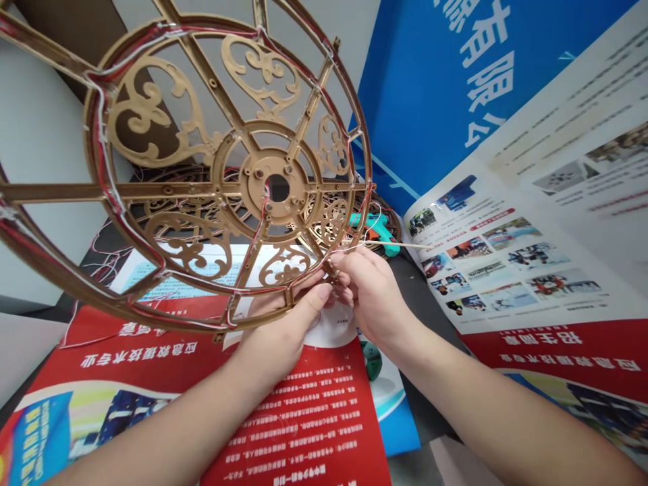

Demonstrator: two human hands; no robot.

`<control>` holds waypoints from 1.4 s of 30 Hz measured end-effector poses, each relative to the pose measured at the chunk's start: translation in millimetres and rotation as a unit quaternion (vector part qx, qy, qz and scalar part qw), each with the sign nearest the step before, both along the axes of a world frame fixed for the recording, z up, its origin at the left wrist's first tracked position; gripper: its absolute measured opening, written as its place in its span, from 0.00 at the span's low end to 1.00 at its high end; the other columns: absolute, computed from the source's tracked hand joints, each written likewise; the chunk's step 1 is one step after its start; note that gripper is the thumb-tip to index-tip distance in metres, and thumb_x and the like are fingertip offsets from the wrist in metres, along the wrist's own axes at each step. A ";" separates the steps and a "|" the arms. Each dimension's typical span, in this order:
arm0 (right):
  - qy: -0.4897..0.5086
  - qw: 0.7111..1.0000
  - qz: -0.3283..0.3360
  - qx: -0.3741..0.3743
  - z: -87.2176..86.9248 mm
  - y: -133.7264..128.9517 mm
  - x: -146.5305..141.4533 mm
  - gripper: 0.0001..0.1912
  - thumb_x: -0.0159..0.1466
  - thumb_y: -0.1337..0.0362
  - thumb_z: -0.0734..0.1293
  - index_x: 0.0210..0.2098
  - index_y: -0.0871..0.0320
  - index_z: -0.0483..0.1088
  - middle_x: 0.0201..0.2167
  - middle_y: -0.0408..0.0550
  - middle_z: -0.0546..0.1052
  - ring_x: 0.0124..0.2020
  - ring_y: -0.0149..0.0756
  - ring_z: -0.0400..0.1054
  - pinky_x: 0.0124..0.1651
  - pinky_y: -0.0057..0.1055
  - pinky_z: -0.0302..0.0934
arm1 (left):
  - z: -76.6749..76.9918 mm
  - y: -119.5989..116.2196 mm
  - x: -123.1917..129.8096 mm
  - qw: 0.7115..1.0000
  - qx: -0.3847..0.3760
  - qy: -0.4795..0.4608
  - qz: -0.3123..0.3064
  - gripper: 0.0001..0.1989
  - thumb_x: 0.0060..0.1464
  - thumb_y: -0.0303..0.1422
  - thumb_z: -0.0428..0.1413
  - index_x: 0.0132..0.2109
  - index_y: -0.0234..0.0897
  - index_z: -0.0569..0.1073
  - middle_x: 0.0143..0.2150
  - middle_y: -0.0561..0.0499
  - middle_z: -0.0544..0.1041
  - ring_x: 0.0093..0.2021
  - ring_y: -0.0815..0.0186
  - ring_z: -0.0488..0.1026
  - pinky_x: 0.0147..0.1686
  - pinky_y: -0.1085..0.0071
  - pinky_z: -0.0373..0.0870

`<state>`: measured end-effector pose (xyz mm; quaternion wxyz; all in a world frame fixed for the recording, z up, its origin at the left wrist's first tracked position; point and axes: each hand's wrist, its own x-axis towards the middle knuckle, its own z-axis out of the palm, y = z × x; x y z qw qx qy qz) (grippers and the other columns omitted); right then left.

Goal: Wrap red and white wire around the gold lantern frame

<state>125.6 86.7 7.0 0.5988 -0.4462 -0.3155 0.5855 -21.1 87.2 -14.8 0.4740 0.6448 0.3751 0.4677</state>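
A large gold-painted openwork round frame (96, 135) fills the upper left, tilted up towards me, with scrollwork panels and spokes running to a central hub (276, 189). Red and white wires (167, 28) run along its rim. My left hand (283, 331) grips the lower rim from beneath. My right hand (369, 297) pinches thin white wire (349, 250) at the rim close to the left fingertips. The wire's exact end is hidden by my fingers.
A second gold frame (329, 229) lies behind, partly hidden. Beyond my right hand lie a teal hot glue gun (379, 233) and a thin stick (399, 244). Red-and-blue printed posters (304, 418) cover the table, with a large printed banner (531, 256) at right.
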 end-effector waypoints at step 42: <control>-0.021 0.998 -0.032 -0.042 3.3 -0.8 -4.6 0.13 0.59 0.59 0.75 0.33 0.57 0.68 0.26 0.38 0.69 0.25 0.26 0.59 0.26 0.25 0.54 | -1.3 -1.0 1.1 0.997 0.031 0.052 0.038 0.13 0.66 0.36 0.62 0.56 0.46 0.84 0.58 0.53 0.83 0.60 0.63 0.80 0.66 0.69 0.74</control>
